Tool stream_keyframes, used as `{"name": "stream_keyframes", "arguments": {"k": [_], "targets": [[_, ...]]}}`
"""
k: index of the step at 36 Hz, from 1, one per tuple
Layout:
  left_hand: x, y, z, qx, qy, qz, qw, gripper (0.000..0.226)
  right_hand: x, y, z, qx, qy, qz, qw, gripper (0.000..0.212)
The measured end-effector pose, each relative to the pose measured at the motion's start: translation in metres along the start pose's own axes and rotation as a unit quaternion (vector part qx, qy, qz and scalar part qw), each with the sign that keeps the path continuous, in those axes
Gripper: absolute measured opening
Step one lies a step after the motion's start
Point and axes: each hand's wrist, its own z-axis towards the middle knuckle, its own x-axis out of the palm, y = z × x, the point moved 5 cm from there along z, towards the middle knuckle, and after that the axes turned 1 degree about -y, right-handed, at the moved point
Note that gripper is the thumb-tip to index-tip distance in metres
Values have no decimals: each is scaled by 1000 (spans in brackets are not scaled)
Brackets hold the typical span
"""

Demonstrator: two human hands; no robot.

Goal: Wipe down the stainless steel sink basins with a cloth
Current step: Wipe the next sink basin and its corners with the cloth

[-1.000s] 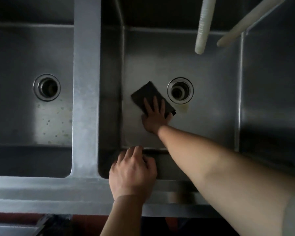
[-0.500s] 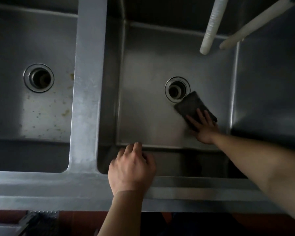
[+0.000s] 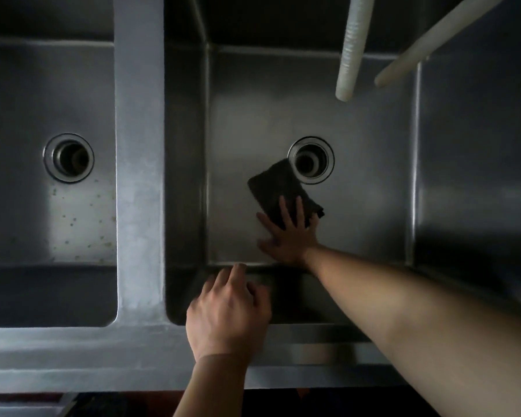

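Head view showed me the right hand (image 3: pixel 292 236) pressing flat-fingered on the dark rectangular cloth (image 3: pixel 280 194) beside the drain on the right stainless steel basin (image 3: pixel 373 191) floor, left hand (image 3: pixel 227 320) loosely curled on its front rim, while the speckled left basin (image 3: pixel 82 221) looked unwiped.

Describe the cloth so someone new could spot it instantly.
Find the right-hand basin of the steel double sink. On its floor, just down-left of the round drain, lies a dark rectangular cloth with the right hand pressing flat on it. It is the only dark, soft thing in either basin.
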Motion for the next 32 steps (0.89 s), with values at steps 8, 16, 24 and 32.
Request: {"name": "stream_keyframes", "arguments": {"k": [8, 16, 24, 32], "targets": [[-2, -2, -2, -26, 22, -5, 999, 18, -22, -67, -2, -158, -18, -222, 962, 67], [-3, -2, -2, -36, 13, 1, 999, 18, -79, -121, 31, 148, -68, 80, 983, 79], [-2, 1, -2, -48, 6, -16, 999, 18, -69, -87, 5, 138, -54, 186, 971, 82], [10, 10, 4, -81, 130, 25, 988, 38, -153, -143, -88, 99, -211, 142, 962, 75]]}}
